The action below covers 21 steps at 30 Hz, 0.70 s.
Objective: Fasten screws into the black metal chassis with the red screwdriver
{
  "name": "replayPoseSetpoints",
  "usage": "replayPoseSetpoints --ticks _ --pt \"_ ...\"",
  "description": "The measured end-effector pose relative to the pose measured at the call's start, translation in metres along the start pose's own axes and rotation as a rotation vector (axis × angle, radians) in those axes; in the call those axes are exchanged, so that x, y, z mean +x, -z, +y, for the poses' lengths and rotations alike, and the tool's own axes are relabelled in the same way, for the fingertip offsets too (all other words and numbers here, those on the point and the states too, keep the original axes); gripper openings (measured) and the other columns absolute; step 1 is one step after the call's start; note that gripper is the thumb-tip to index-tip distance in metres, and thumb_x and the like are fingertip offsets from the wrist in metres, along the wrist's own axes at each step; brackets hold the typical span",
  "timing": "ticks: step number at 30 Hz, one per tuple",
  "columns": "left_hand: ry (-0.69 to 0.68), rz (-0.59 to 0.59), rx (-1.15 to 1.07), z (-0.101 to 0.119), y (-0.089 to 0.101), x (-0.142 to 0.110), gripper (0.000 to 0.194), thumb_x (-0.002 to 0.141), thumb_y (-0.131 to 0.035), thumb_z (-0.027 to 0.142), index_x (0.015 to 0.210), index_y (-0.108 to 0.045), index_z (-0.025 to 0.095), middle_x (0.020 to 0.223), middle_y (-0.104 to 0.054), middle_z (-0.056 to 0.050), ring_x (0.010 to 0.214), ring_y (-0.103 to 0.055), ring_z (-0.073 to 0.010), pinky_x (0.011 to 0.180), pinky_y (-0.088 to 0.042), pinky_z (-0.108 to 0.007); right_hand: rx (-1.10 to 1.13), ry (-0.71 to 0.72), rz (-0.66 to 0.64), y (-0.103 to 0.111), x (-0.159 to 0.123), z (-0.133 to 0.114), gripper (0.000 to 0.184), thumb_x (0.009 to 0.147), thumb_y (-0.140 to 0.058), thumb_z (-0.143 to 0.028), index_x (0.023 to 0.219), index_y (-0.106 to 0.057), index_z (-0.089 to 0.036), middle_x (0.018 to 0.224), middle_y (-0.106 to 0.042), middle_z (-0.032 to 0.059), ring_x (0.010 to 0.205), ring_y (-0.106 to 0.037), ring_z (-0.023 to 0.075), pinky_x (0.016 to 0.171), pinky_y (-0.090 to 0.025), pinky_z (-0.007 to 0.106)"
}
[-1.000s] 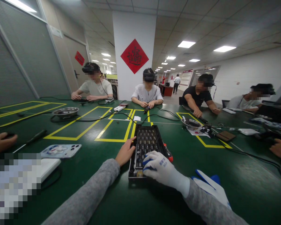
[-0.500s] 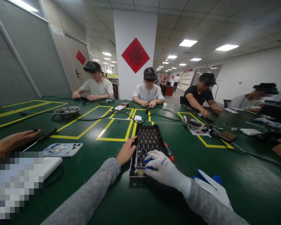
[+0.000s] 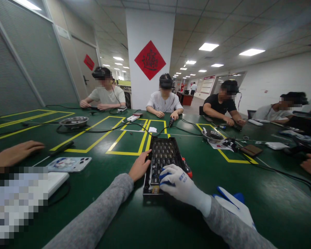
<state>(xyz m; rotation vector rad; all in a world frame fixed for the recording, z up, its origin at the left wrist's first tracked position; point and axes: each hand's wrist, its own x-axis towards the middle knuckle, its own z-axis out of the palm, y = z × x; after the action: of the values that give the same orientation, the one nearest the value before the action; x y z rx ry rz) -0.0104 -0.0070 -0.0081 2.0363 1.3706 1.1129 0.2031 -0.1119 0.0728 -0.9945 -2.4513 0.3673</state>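
A black screwdriver bit case [image 3: 174, 145] lies open in front of me, with rows of bits standing in its tray. My left hand [image 3: 140, 166], bare, holds the case's left rim, its fingers along the edge. Over the lower right of the case is my right hand [image 3: 180, 182], in a white glove with blue fingertips. Its fingers are curled down towards the tray, and what they pinch, if anything, is hidden. Just beyond that hand, a red and black handle [image 3: 187, 168] pokes out at the case's right side.
A second white-and-blue glove [image 3: 235, 207] lies by my right forearm. Left are a phone [image 3: 69, 164], a black-handled tool [image 3: 63, 148] and a co-worker's hand [image 3: 18, 154]. Metal bowls [image 3: 74, 121] and cables stand farther off. Several co-workers sit around the green table.
My hands stay almost in place on the case. At left, the co-worker's hand now lies flatter, and the black-handled tool has shifted. Across the table, a person's dark tool is tilted more upright.
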Motion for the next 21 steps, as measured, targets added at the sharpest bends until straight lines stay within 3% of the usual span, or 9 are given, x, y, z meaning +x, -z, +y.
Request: replayPoseSetpoints --ticks 9,21 --pt "0.008 -0.004 0.004 -0.0023 -0.0007 0.0011 0.051 0.080 -0.042 0.018 0.131 -0.042 0.017 0.132 -0.047 -0.009 0.122 -0.043 -0.0203 0.107 -0.030 -0.037 -0.028 0.019 -0.054 0.0006 0.0011 0.0002 0.017 0.083 -0.057 -0.034 0.082 -0.070 -0.023 0.104 -0.063 0.0006 0.109 -0.048 0.0198 0.098 -0.035 0.038" --pt "-0.002 -0.010 0.021 -0.0003 0.0003 0.0005 0.051 0.080 -0.041 0.017 0.131 -0.042 0.015 0.132 -0.046 -0.010 0.123 -0.042 -0.0205 0.108 -0.028 -0.038 -0.024 0.009 -0.013 -0.0025 0.0005 0.0032 0.017 0.083 -0.057 -0.035 0.082 -0.070 -0.023 0.101 -0.062 0.0002 0.105 -0.049 0.0173 0.096 -0.036 0.034"
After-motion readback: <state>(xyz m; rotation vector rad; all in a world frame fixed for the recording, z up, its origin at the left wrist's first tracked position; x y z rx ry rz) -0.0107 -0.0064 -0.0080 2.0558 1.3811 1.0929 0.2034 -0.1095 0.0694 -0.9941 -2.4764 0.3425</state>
